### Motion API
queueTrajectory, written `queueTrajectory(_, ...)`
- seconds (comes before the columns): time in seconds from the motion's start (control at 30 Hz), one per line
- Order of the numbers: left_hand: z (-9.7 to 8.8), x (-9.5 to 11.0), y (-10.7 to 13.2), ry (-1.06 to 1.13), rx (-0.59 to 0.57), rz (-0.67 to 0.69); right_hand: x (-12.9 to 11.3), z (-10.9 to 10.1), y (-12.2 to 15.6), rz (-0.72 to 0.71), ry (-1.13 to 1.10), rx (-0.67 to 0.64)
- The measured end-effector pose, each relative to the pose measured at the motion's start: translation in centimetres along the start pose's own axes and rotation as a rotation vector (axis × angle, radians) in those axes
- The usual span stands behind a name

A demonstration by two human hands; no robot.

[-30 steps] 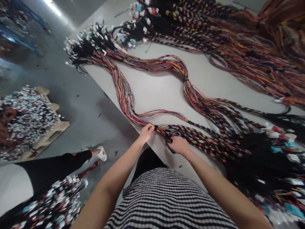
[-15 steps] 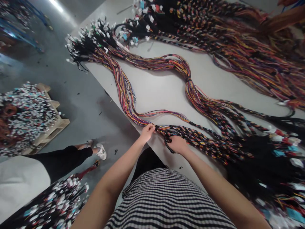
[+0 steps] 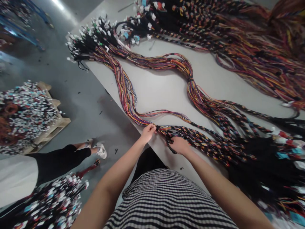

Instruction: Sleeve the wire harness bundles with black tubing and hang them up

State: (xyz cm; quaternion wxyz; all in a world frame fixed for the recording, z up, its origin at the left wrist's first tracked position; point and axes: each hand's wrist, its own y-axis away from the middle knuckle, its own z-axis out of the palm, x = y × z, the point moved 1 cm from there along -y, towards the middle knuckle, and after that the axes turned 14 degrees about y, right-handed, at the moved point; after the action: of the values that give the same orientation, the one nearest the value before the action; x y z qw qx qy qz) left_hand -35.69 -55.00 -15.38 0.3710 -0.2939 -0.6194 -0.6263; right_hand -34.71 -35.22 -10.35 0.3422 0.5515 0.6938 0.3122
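A long bundle of multicoloured wires [image 3: 122, 89], a wiring harness, lies along the near edge of the table. My left hand [image 3: 149, 132] is closed in a pinch at a black tie [image 3: 157, 128] wrapped around this bundle. Just to the right, my right hand [image 3: 178, 145] is closed around what look like black-handled scissors [image 3: 170, 143]; a dark loop shows at the fingers, while the blades are hard to make out. Right of the tie, the wires fan out into several black-taped branches [image 3: 202, 140], close beside my right hand.
A second tied wire bundle [image 3: 190, 79] lies farther back on the pale table [image 3: 157, 89]. Large harness piles [image 3: 250, 47] cover the far side. On the floor at left are a loaded pallet [image 3: 59, 125], a heap of connectors [image 3: 52, 203] and a person [image 3: 62, 162].
Both hands stay at nearly the same spots, with the scissors turned slightly. At the left, the person has shifted a little further left. An arm at the upper right has left the view.
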Motion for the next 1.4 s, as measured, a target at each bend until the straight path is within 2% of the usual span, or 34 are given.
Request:
queueTrajectory(0.2, -0.1, -0.2, -0.1, -0.031, -0.002, -0.01, 0.1, -0.3, 0.1, 0.007, -0.013, -0.008)
queueTrajectory(0.47, -0.2, -0.5, -0.2, 0.028, -0.006, 0.025, 0.2, -0.5, 0.0, 0.003, -0.069, -0.085)
queueTrajectory(0.8, -0.2, -0.5, -0.2, 0.0, -0.002, 0.005, 0.7, -1.0, -0.1, -0.063, -0.065, -0.107)
queueTrajectory(1.0, -0.1, -0.3, -0.1, 0.0, 0.001, 0.017, 0.7, -0.4, 0.0, -0.036, -0.026, -0.046)
queueTrajectory(1.23, 0.1, 1.1, 0.3, -0.157, 0.02, -0.015, 0.3, 0.0, 0.3, -0.043, -0.015, 0.037)
queueTrajectory(1.4, 0.1, 1.5, 0.3, -0.183, 0.008, -0.008, 0.3, 0.1, 0.2, -0.053, -0.016, 0.047)
